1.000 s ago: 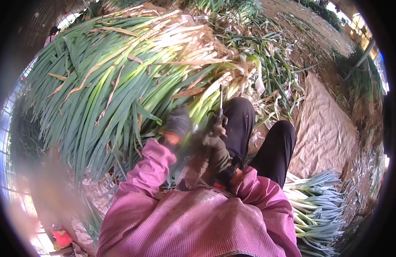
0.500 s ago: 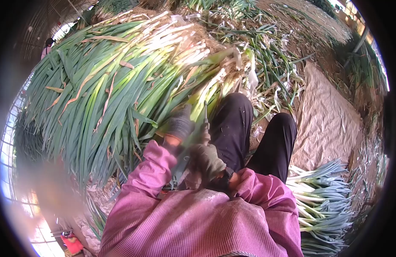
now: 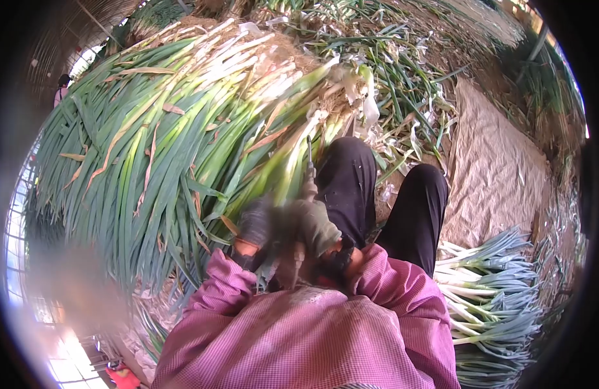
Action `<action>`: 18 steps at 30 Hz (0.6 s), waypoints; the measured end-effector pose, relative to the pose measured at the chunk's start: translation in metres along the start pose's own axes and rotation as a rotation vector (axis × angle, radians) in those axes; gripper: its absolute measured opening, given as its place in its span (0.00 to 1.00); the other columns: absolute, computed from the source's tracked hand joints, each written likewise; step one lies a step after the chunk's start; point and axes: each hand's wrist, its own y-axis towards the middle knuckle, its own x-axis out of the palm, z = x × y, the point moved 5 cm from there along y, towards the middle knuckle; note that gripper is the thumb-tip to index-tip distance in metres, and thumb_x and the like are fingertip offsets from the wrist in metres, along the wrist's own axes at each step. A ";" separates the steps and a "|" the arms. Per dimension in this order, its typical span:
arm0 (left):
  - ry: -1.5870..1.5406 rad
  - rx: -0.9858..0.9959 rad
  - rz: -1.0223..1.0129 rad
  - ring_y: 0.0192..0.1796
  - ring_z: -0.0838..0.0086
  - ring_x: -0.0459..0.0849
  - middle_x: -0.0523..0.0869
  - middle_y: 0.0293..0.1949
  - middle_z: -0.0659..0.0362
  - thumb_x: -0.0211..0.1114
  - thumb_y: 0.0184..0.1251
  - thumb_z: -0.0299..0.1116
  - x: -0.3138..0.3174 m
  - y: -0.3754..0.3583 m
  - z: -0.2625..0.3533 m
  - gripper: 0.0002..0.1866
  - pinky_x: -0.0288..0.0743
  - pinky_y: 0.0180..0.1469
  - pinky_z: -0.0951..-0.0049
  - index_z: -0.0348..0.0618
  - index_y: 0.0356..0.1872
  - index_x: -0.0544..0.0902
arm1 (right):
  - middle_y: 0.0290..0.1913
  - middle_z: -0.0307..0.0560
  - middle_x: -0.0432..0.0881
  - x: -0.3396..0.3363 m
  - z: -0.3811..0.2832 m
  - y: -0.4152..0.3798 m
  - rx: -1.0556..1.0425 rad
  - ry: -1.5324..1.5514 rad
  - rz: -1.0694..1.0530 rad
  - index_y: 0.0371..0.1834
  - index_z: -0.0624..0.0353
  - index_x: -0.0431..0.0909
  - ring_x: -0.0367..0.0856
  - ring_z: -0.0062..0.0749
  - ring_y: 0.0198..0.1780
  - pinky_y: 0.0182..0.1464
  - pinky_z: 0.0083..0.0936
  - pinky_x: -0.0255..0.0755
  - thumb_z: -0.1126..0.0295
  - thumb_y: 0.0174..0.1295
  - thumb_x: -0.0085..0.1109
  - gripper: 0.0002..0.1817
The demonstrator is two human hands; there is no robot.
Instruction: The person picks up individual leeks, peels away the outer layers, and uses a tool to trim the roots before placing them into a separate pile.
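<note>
My right hand (image 3: pixel 317 228), in a grey-green work glove, is closed around a blow gun (image 3: pixel 309 185) whose thin metal nozzle points away from me toward the leeks. My left hand (image 3: pixel 254 223), in a dark ribbed glove, is just beside it at the lower edge of the heap. Its fingers are smeared by a dark blur between the hands, so I cannot tell what they hold. A pale leek stalk (image 3: pixel 293 152) slants up from near the hands, roots at the far end. The big heap of long green leeks (image 3: pixel 157 155) spreads to the left.
My bent knees (image 3: pixel 348 172) are right of the heap. Stripped leaves (image 3: pixel 403 84) litter the ground beyond. A tan cloth (image 3: pixel 497 168) lies to the right, above trimmed leeks (image 3: pixel 484 292). A person (image 3: pixel 61 89) is far left; red clothing (image 3: pixel 122 376) shows at lower left.
My left hand has drawn back toward my body, down and left from the leek stalks. My right hand stays nearly in place with the blow gun. The view has shifted slightly.
</note>
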 end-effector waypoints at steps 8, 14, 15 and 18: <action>-0.048 -0.123 -0.146 0.40 0.43 0.82 0.83 0.34 0.40 0.67 0.57 0.35 -0.008 0.006 0.012 0.17 0.75 0.39 0.51 0.37 0.45 0.80 | 0.28 0.39 0.80 -0.013 -0.039 0.025 0.012 0.068 0.026 0.32 0.60 0.80 0.80 0.26 0.30 0.32 0.24 0.75 0.71 0.63 0.57 0.06; -0.553 -0.115 -0.096 0.31 0.62 0.84 0.85 0.30 0.55 0.69 0.59 0.36 0.017 0.012 -0.025 0.14 0.76 0.35 0.63 0.37 0.42 0.82 | 0.27 0.37 0.76 -0.013 -0.040 0.023 0.090 0.193 0.037 0.33 0.63 0.79 0.75 0.26 0.27 0.29 0.24 0.70 0.69 0.67 0.54 0.10; -0.737 -0.191 -0.135 0.30 0.67 0.83 0.85 0.30 0.59 0.68 0.60 0.36 0.015 0.014 -0.026 0.13 0.76 0.34 0.66 0.38 0.42 0.83 | 0.27 0.38 0.76 -0.010 -0.029 0.023 0.061 0.104 0.007 0.34 0.64 0.79 0.75 0.27 0.27 0.29 0.24 0.70 0.69 0.68 0.53 0.10; -1.230 -0.528 -0.296 0.29 0.82 0.80 0.83 0.32 0.67 0.66 0.64 0.35 -0.024 0.027 0.000 0.10 0.74 0.32 0.75 0.41 0.42 0.83 | 0.31 0.42 0.77 0.006 -0.020 -0.002 0.152 0.059 0.025 0.41 0.65 0.77 0.76 0.29 0.30 0.32 0.27 0.71 0.71 0.62 0.57 0.09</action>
